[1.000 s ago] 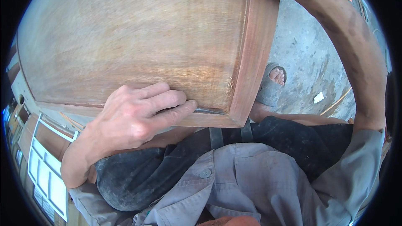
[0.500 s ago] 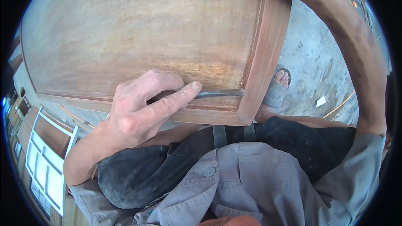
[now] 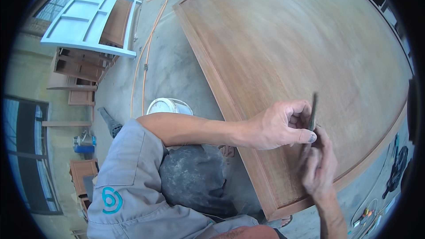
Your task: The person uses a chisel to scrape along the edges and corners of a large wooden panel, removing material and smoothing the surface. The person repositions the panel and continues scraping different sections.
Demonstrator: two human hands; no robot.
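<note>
A narrow dark metal chisel (image 3: 314,113) points away from me above a brown wooden panel (image 3: 265,53) with a raised frame. My left hand (image 3: 281,126) pinches its shaft between thumb and fingers, the arm reaching across from the left. Just below, my right hand (image 3: 319,166) curls its fingers around the nearer end, which it mostly hides; this hand is somewhat blurred. Both hands are over the panel's near part, close to its corner. The frame's border (image 3: 221,97) runs along the panel's left side.
Left of the panel stands a white bucket (image 3: 170,106). Orange hose (image 3: 148,53) trails over the concrete floor, near a dark power tool (image 3: 110,123). A pale blue frame (image 3: 88,22) and wooden pieces stand at far left. Cables and tools lie right of the panel.
My view has swung left. The chisel has come off the panel's inner corner and now points away from me. My right hand has come from beyond the panel's edge to join my left at it.
</note>
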